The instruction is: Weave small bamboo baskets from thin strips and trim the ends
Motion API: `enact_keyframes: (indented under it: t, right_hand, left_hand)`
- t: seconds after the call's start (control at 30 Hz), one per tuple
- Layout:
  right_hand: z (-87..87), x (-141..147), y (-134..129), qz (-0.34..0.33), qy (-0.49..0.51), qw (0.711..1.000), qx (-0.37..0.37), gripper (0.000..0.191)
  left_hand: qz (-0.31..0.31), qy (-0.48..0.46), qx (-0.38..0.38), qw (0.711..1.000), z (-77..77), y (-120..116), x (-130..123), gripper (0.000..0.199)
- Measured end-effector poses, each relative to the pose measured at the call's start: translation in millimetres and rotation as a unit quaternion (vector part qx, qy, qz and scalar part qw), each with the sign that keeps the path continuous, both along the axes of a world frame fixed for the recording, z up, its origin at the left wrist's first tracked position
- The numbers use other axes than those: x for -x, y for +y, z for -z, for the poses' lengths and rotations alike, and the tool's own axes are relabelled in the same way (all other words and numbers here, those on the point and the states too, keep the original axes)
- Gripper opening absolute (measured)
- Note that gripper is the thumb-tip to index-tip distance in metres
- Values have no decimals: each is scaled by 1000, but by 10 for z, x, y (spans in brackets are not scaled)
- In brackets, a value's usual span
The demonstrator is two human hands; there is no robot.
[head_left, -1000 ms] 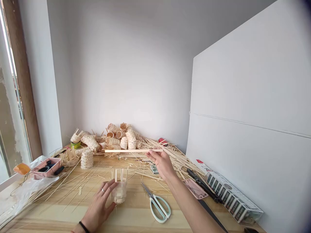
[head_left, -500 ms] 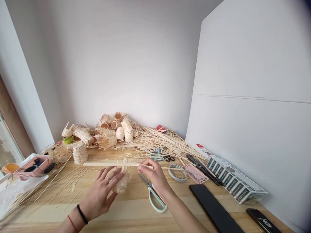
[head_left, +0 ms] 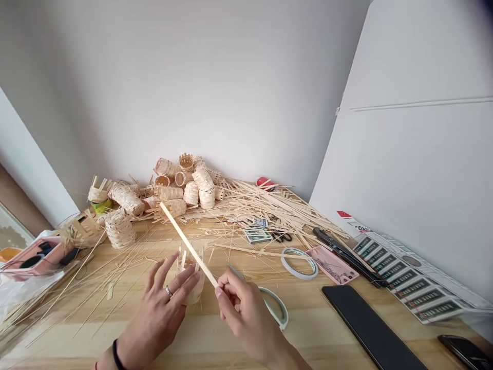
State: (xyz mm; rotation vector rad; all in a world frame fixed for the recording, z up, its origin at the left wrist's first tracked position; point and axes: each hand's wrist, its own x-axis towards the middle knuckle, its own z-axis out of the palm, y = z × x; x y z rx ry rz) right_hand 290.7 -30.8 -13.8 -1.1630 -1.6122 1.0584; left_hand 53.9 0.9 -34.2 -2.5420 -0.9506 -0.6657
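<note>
Right hand (head_left: 250, 313): pinching the near end of a pale wooden strip (head_left: 188, 244) between thumb and forefinger. The strip slants up and away to the left, its far end seen in front of the heaped baskets.

Left hand (head_left: 162, 303): fingers extended and spread at the side of a small woven basket (head_left: 195, 290); whether they grip it or merely rest against it, cannot tell. A ring on one finger; a black band (head_left: 117, 354) at the wrist.

Small woven basket: upright on the wooden table (head_left: 115, 329), between the two hands, partly hidden by the left; loose stakes stand up from its rim. The strip crosses before these stakes; contact between them cannot be told.

Scissors (head_left: 277, 311): pale handles, largely covered by the right hand.

To the right: a roll of tape (head_left: 306, 276), just beside a pink tray (head_left: 339, 272) with thin pieces inside; a long black tool (head_left: 346, 257); a flat black slab (head_left: 370, 329); a pack with dark panels (head_left: 408, 277).

To the rear: a heap of woven baskets (head_left: 204, 187), several on their sides; a spread of loose strips (head_left: 269, 210); a small green box (head_left: 258, 235); a red object (head_left: 265, 183), partly covered.

To the left: one larger basket (head_left: 120, 229); a pink box (head_left: 42, 262) holding dark items; clear plastic (head_left: 23, 295) beneath it.
</note>
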Motion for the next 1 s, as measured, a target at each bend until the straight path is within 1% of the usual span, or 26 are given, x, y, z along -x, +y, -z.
enact_keyframes:
  t: [0.1, 0.2, 0.33, 0.47, 0.6, 0.73, 0.87, 0.93, 1.0]
  right_hand:
    - [11, 28, -40, -6, 15, 1000, 23, 22]
    - [33, 89, -97, -24, 19, 999, 35, 17]
    - [98, 184, -143, -36, 8, 999, 39, 17]
    - [144, 207, -125, -38, 13, 998, 55, 17]
    - [75, 177, -135, -26, 17, 997, 65, 18]
    - [9, 171, -161, -27, 20, 997, 69, 20]
    - [58, 180, -140, -26, 9, 999, 42, 25]
    - [91, 176, -118, -14, -6, 1000, 4, 29]
    - [104, 163, -98, 14, -29, 999, -42, 30]
  left_hand:
    - [-18, -4, -1, 1000, -1, -58, -34, 70]
    - [-26, -22, 1, 999, -51, -122, -90, 65]
    - [-3, -31, -9, 999, -125, -172, -151, 59]
    - [12, -9, 4, 1000, -100, -179, -151, 59]
    - [18, -25, 14, 999, -50, -185, -154, 54]
    - [36, -20, 19, 999, -79, -192, -175, 54]
    - [55, -30, 14, 998, -98, -211, -166, 53]
    - [70, -49, 8, 996, -89, -226, -153, 55]
    - [80, -75, 2, 994, -76, -237, -141, 56]
